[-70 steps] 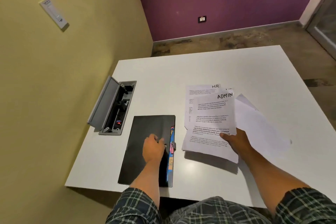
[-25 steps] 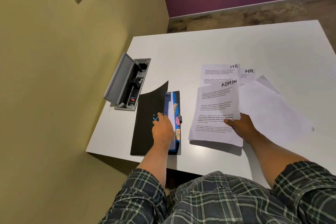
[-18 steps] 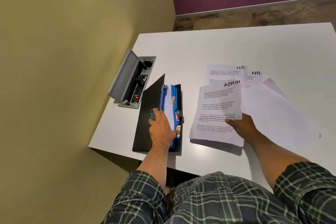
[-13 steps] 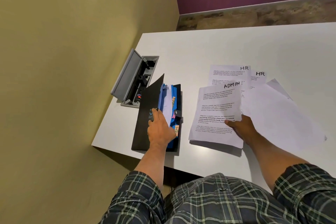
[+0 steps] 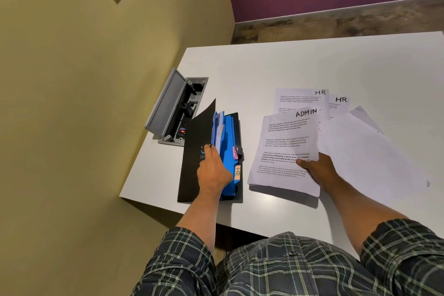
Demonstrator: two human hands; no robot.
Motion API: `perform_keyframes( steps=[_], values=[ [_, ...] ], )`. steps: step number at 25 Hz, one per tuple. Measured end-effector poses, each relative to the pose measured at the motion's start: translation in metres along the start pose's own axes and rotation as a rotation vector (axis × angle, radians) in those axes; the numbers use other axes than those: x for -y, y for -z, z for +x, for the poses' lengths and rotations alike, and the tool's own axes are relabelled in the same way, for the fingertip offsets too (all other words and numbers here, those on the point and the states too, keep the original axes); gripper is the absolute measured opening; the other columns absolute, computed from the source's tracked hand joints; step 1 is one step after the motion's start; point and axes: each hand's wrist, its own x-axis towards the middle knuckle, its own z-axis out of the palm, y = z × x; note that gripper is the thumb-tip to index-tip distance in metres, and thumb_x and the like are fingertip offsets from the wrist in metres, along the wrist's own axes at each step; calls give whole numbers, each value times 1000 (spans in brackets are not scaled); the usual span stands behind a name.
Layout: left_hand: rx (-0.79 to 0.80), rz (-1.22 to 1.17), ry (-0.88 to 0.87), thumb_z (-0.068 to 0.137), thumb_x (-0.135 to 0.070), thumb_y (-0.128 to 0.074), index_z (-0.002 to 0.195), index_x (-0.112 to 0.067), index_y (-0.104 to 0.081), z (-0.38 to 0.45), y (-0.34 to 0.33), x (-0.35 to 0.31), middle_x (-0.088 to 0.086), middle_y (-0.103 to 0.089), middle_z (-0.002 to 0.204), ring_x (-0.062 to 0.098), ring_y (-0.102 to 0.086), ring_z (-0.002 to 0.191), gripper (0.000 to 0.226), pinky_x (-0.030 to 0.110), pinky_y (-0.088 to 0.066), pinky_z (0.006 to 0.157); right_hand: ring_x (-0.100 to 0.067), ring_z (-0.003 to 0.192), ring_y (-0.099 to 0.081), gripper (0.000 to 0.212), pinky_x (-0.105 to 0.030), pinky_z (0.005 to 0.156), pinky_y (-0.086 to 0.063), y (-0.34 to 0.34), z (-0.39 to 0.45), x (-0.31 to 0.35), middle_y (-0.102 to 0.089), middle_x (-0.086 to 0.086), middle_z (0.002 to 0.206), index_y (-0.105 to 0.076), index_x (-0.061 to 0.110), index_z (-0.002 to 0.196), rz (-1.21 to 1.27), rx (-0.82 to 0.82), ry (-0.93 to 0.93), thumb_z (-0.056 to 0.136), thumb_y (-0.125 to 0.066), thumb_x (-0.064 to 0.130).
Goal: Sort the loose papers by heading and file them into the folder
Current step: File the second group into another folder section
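Left hand (image 5: 212, 170) fingers pinch folder (image 5: 192, 158) cover open, right hand (image 5: 317, 170) pinches ADMIN sheets (image 5: 286, 149) beside it; one-corner grip risks sheets buckling at the divider.

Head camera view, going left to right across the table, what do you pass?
Open socket box → black folder held open by the left hand → ADMIN sheets gripped by the right hand → blank sheets at the right.
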Motion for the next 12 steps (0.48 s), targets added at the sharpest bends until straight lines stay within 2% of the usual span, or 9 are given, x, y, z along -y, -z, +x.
perform_keyframes(
  steps=[4,7,9,11,12],
  values=[
    [-31,16,1,80,-30,-80,154,-10,-17,1,1,0,9,-20,160,28,-62,113,99,37,-60,85,-8,88,-73,42,-19,67,-58,-7,1,23,-75,1,105,-68,10,125,50,-81,113,84,-78,6],
    [-41,-4,-24,80,-29,-81,149,-11,-24,4,4,2,7,-27,155,25,-64,110,91,37,-60,84,1,84,-73,43,-10,66,-55,-23,7,57,-74,12,102,-67,15,125,76,-102,240,84,-79,8],
    [-44,-37,-38,81,-26,-80,149,-12,-26,4,8,2,6,-29,154,25,-64,112,88,36,-60,83,-4,83,-72,41,-9,69,-53,-41,11,79,-74,3,105,-68,10,124,-31,-86,304,84,-79,10],
    [-59,-92,-56,81,-26,-80,147,-13,-28,5,12,3,4,-33,150,23,-62,114,85,36,-60,83,-16,85,-68,39,-17,69,-53,-61,12,94,-72,-3,103,-69,8,122,-222,-24,342,85,-79,15],
    [-71,-126,-62,80,-27,-80,145,-15,-29,5,14,4,3,-36,146,21,-61,115,83,36,-59,81,-19,81,-67,37,-19,64,-51,-70,11,100,-72,-2,97,-69,10,120,-328,19,351,86,-78,19]
  ],
)
